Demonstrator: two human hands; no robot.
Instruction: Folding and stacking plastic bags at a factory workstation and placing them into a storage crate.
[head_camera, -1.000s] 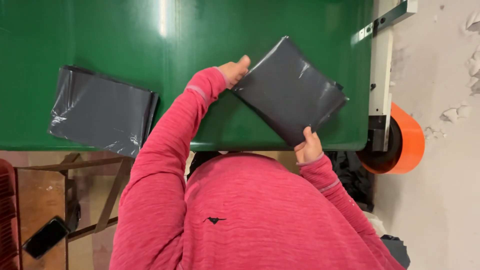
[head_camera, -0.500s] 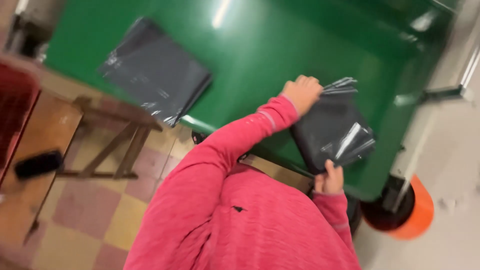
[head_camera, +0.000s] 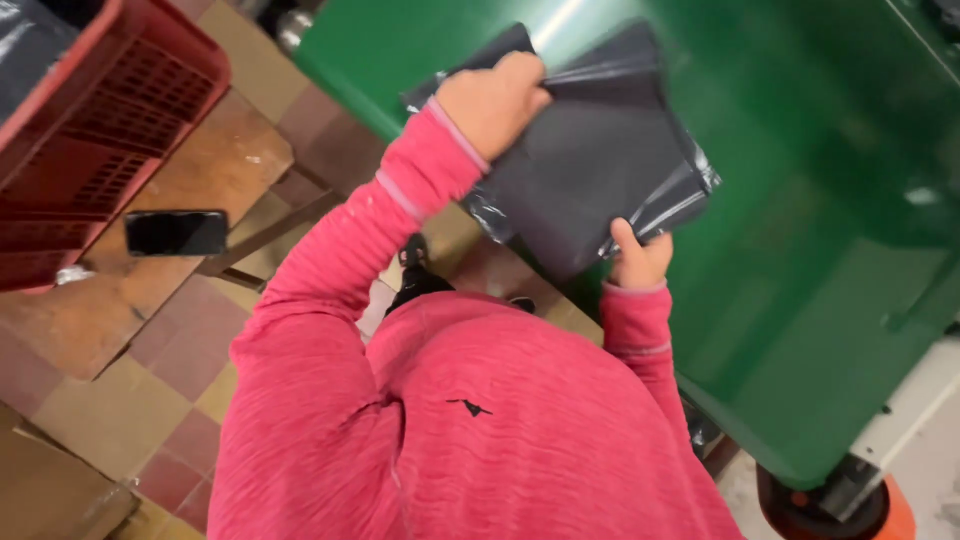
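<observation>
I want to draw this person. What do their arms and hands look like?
Both arms wear long, bright pink knitted sleeves with lighter pink bands near the cuffs. The left hand and right hand are bare, with no gloves. The top has a small dark mark on the front.

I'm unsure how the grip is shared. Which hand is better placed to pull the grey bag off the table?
Probably the left hand: it grips the grey bag over its far edge. The right hand only pinches the near corner.
</observation>
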